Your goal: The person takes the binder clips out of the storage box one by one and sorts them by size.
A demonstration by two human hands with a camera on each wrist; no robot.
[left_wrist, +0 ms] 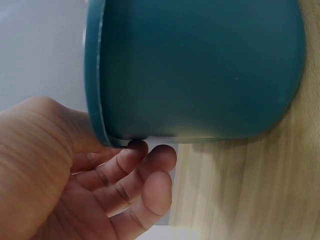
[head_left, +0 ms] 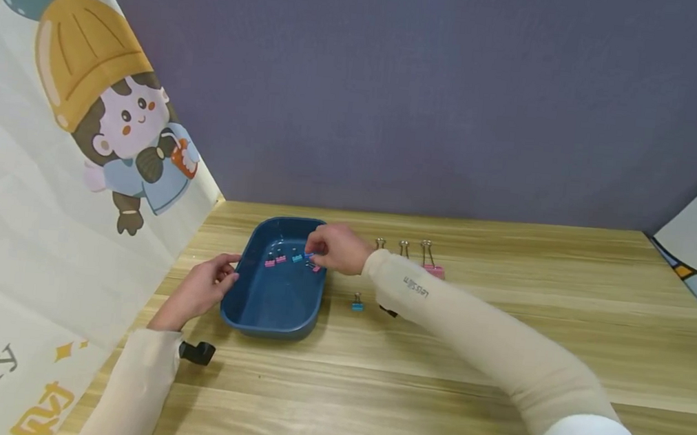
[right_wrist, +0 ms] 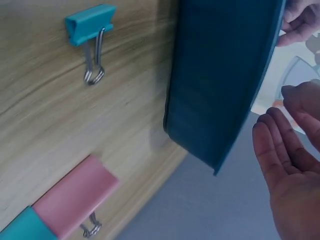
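A blue plastic bin stands on the wooden table. Pinching its left rim, my left hand has the thumb over the edge and fingers against the outer wall, as the left wrist view shows. My right hand hovers over the bin's far right side, thumb and fingertips apart in the right wrist view with nothing visible between them. By those fingertips in the head view is a blue binder clip. Small pink binder clips and a light-blue binder clip lie inside the bin.
Right of the bin lies a teal binder clip; a black clip is partly under my right sleeve. Farther back sit larger clips, including a pink one and a teal one. A grey-blue partition rises behind the table.
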